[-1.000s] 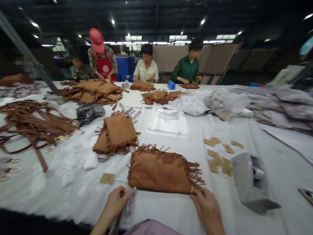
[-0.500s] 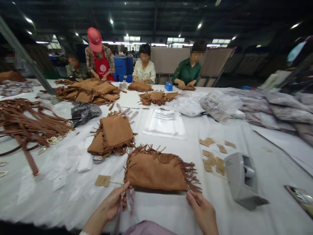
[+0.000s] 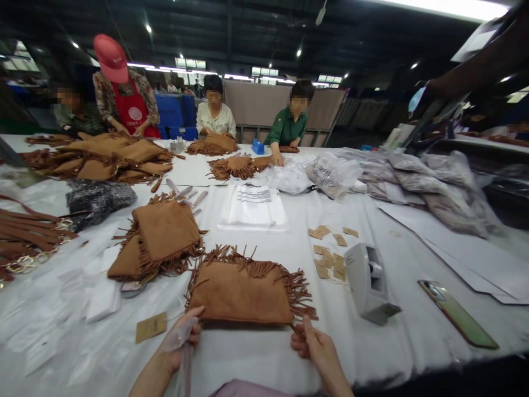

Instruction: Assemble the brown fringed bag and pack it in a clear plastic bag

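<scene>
A brown fringed bag [image 3: 243, 292] lies flat in front of me, its fringe along the far edge and right side. At its near left corner my left hand [image 3: 182, 342] is closed on the bag, with a clear plastic-wrapped strip [image 3: 184, 369] hanging from the same hand. My right hand [image 3: 312, 342] pinches the near right corner. Left of the bag, a kraft tag [image 3: 151, 327] on a string rests on the white table cover. Two more fringed bags [image 3: 167, 229] are stacked beyond my left hand.
A tape dispenser [image 3: 370, 284], loose kraft tags [image 3: 328, 259] and a phone [image 3: 458, 314] lie to the right. White plastic bags [image 3: 253, 207] sit ahead. Brown straps [image 3: 31, 237] lie at the left. Several people work across the table, near a bag pile [image 3: 103, 157].
The view has swung to the right, bringing the whole phone into sight. Clear plastic now lies over my left hand. Across the table, a person in green has reached toward the fringed bags.
</scene>
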Demonstrator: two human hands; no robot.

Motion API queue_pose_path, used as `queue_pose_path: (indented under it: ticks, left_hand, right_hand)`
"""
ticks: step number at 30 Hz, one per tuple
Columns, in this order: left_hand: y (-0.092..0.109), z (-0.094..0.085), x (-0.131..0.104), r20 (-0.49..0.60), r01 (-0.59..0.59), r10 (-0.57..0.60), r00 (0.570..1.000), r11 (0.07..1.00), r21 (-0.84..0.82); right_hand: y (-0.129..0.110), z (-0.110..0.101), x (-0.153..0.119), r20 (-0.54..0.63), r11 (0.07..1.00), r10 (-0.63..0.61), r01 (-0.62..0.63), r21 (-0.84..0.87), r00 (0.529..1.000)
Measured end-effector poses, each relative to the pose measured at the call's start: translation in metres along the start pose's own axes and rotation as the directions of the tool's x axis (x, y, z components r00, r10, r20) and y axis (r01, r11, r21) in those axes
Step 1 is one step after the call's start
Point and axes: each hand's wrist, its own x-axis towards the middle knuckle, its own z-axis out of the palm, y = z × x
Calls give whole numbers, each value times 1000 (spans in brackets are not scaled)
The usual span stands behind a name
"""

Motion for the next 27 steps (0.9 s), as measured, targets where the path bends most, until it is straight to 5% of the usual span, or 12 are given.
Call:
queue_pose_path:
  ticks: [2,4,6,8,13,16,22,27]
  left_hand:
    - [5,-6,-2,35,29,-28,999,999,-34]
    - [8,-14,-5,66,45,-40,997,996,-81]
    - [9,-23,-6,99,17,-4,995,990,-137]
    - [8,-30,-8,133,-10,34,991,985,-175]
    - [12,-23,-22,134,77,-79,988,997,14]
    - [17,-21,-38,113,93,-106,988,989,116]
    - [0,-55,-89,167,90,-123,978,977,195]
    - [-10,-62,-70,319,-65,30,947,993,98]
  right_hand:
    - [-12,-4,-2,142,979,177,-189,81,974]
    - [-23,-4,-5,368,919,299,-370,138,880]
    - [-32,0,-7,544,866,332,-478,148,771]
    - [-38,9,-6,611,855,319,-498,146,725]
    - [-46,40,7,499,883,298,-433,180,814]
    - [-40,51,12,477,889,300,-423,174,826]
    - [-11,43,-4,422,895,356,-434,104,834]
    - [-20,50,-14,405,904,350,-418,88,844]
